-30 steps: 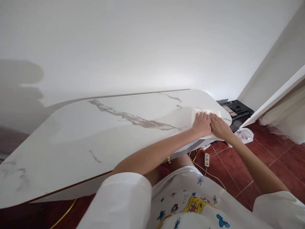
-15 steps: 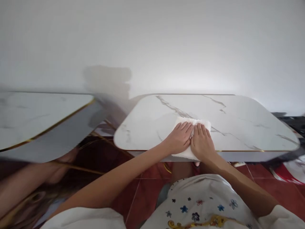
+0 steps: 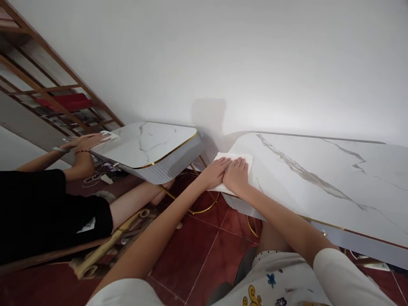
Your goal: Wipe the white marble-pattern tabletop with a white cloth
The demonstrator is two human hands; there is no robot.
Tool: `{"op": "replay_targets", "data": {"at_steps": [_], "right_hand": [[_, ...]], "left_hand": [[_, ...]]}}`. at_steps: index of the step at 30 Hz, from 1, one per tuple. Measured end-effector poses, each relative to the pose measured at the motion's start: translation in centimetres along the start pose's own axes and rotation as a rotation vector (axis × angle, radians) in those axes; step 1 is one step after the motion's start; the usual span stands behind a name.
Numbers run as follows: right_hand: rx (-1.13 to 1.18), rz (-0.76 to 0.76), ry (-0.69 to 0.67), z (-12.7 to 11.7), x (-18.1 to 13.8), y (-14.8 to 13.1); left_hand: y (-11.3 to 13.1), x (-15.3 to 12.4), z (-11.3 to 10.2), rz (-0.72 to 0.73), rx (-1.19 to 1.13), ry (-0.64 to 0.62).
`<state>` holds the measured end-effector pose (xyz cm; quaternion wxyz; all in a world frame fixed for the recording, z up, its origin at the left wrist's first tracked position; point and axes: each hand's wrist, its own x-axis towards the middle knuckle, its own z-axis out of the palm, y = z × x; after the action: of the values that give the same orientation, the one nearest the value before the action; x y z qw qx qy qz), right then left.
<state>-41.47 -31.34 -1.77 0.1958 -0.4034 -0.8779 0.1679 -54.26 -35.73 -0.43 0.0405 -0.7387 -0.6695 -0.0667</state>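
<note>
– Your left hand [image 3: 217,172] and right hand [image 3: 236,174] lay side by side, fingers flat, not clamped.
– On the white cloth [image 3: 226,157], at the left end of your table [image 3: 325,161]?
– Yes. It seemed light, soft, quick to ruck; your best hold was flat pressure across its middle.
– Beyond, a co-worker's hands [image 3: 90,139] rested at a second table [image 3: 153,146].

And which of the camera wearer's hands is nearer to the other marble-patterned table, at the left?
Left. The left hand lies on the white cloth, on the side towards that marble-patterned table; the right hand lies beside it, farther right.
</note>
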Motion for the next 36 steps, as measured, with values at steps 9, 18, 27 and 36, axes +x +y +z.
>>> {"op": "replay_targets", "data": {"at_steps": [9, 18, 27, 36], "right_hand": [[0.008, 0.062, 0.018, 0.5, 6.2, 1.6], [-0.017, 0.098, 0.008, -0.9, 12.2, 5.0], [-0.106, 0.124, 0.064, -0.5, 17.2, 7.5], [-0.125, 0.116, 0.097, -0.4, 21.4, 9.9]], "left_hand": [[-1.8, 7.0, 0.5, -0.151, -0.215, 0.147], [-4.3, 14.6, 2.2, -0.134, -0.222, 0.206], [-7.5, 20.4, 4.5, -0.101, -0.272, 0.314], [-9.0, 24.9, 5.7, -0.152, -0.234, 0.341]]}}
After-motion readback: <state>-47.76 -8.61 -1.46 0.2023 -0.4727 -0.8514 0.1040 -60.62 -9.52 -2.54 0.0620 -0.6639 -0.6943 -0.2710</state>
